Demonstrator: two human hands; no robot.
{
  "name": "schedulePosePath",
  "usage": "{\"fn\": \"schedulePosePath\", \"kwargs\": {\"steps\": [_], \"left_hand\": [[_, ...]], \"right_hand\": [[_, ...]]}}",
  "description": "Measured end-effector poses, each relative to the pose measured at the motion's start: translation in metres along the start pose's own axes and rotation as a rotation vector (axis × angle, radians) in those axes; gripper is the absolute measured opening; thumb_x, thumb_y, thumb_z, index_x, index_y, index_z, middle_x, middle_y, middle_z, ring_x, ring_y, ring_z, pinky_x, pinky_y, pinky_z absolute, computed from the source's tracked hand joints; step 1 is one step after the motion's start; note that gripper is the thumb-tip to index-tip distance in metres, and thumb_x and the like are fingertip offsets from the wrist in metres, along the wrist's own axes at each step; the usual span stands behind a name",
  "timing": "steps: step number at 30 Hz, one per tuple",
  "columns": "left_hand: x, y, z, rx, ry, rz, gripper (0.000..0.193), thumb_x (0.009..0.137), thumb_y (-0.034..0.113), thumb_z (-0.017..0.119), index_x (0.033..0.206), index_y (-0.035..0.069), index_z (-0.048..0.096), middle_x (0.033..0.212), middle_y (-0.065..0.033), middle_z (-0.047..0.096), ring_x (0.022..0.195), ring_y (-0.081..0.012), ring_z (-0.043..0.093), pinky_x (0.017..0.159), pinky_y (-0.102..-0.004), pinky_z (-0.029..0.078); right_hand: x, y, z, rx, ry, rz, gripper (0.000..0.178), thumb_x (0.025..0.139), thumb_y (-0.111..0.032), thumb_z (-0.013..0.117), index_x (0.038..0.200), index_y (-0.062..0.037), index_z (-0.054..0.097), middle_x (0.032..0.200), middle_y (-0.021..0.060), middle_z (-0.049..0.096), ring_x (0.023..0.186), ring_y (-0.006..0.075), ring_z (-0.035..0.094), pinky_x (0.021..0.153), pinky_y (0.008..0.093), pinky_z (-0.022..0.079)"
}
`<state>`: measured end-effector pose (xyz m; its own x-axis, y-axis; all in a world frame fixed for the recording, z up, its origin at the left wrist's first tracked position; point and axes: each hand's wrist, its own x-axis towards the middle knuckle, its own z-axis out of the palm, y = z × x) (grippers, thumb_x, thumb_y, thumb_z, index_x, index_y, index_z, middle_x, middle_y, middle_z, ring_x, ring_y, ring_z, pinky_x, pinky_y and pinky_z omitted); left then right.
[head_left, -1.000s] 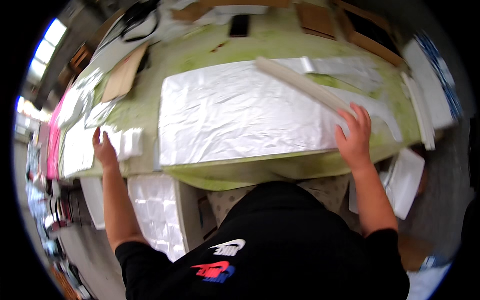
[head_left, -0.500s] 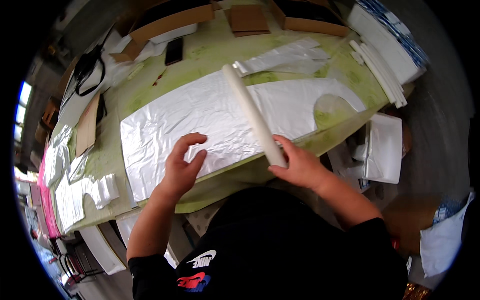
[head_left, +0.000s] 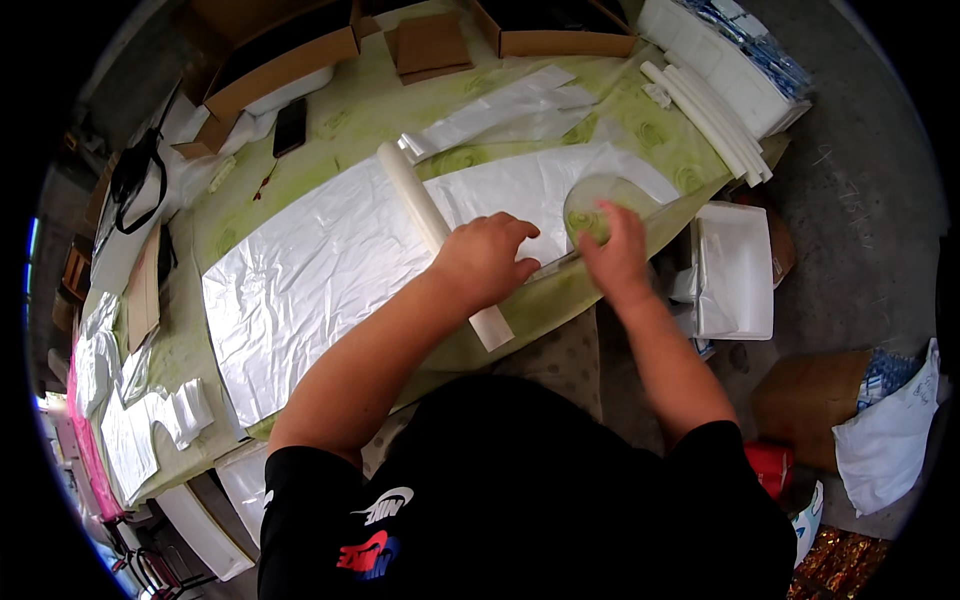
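Observation:
A long silvery-white plastic sheet [head_left: 300,270] lies on the table, with a rounded cutout near its right end. Across the sheet rests a white tube [head_left: 415,200], its near end jutting past the table's front edge. My left hand [head_left: 482,260] is over the tube, thumb and fingers apart, and its wrist hides part of the tube. Beside the cutout is my right hand [head_left: 618,255], with a gap between thumb and forefinger. It is slightly blurred, and whether it touches the film there is hard to see.
White tubes [head_left: 715,125] lie at the table's right end by a white foam box [head_left: 725,70]. Behind are cardboard boxes [head_left: 560,44], a phone [head_left: 290,128] and folded clear film [head_left: 510,115]. White cut pieces [head_left: 150,425] lie at left. A white bin [head_left: 735,270] stands right.
My right hand has let go of the tube, which now lies on the sheet, and moved to the cutout. My left hand has crossed rightward over the tube. The view has shifted.

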<state>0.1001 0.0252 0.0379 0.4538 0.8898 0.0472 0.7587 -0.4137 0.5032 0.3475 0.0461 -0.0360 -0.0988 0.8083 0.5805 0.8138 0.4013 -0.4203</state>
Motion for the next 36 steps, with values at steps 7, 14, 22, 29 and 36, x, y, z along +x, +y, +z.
{"fn": "schedulePosePath", "kwargs": {"steps": [7, 14, 22, 29, 36], "left_hand": [[-0.017, 0.025, -0.002, -0.333, 0.008, -0.081, 0.04, 0.094, 0.027, 0.073, 0.13, 0.011, 0.067, 0.119, -0.0106, 0.07, 0.108, -0.0254, 0.069, 0.095, -0.0378, 0.055], [-0.027, 0.011, -0.014, -0.926, 0.207, -0.325, 0.055, 0.098, 0.025, 0.074, 0.145, 0.005, 0.053, 0.134, -0.0082, 0.062, 0.11, -0.0164, 0.064, 0.093, -0.0339, 0.053], [-0.066, -0.055, -0.046, -1.556, 0.565, -0.512, 0.015, 0.097, 0.012, 0.068, 0.111, 0.015, 0.062, 0.1, -0.0004, 0.068, 0.091, -0.0156, 0.065, 0.081, -0.0362, 0.053], [-0.194, -0.169, -0.08, -1.101, 0.823, -0.915, 0.025, 0.094, 0.015, 0.071, 0.118, 0.014, 0.064, 0.095, 0.0042, 0.062, 0.085, -0.0087, 0.057, 0.08, -0.0324, 0.053], [-0.239, -0.225, -0.06, -0.333, 0.907, -0.795, 0.037, 0.092, 0.012, 0.071, 0.128, 0.007, 0.064, 0.108, -0.0038, 0.066, 0.095, -0.0144, 0.062, 0.082, -0.0319, 0.054]], "right_hand": [[0.081, 0.069, 0.02, -0.36, -0.051, 0.369, 0.051, 0.085, -0.036, 0.073, 0.129, -0.0106, 0.065, 0.134, 0.0148, 0.06, 0.134, 0.0372, 0.046, 0.109, 0.0522, 0.04], [0.1, 0.021, 0.046, -0.073, 0.027, -0.158, 0.016, 0.077, -0.025, 0.078, 0.088, -0.0146, 0.073, 0.122, 0.0076, 0.063, 0.12, 0.0351, 0.054, 0.104, 0.0502, 0.041], [0.043, -0.153, 0.001, 0.495, -0.08, -0.499, 0.028, 0.077, -0.015, 0.079, 0.103, -0.0109, 0.068, 0.122, 0.0111, 0.06, 0.12, 0.0359, 0.054, 0.104, 0.0477, 0.043], [-0.001, -0.114, 0.009, 0.54, -0.22, -0.309, 0.026, 0.084, -0.013, 0.077, 0.108, -0.0065, 0.068, 0.124, 0.0143, 0.06, 0.12, 0.0357, 0.053, 0.103, 0.0458, 0.045], [-0.02, -0.112, 0.025, 0.484, -0.273, -0.34, 0.037, 0.083, -0.016, 0.079, 0.117, -0.0067, 0.066, 0.13, 0.016, 0.058, 0.124, 0.0374, 0.052, 0.106, 0.0457, 0.044]]}}
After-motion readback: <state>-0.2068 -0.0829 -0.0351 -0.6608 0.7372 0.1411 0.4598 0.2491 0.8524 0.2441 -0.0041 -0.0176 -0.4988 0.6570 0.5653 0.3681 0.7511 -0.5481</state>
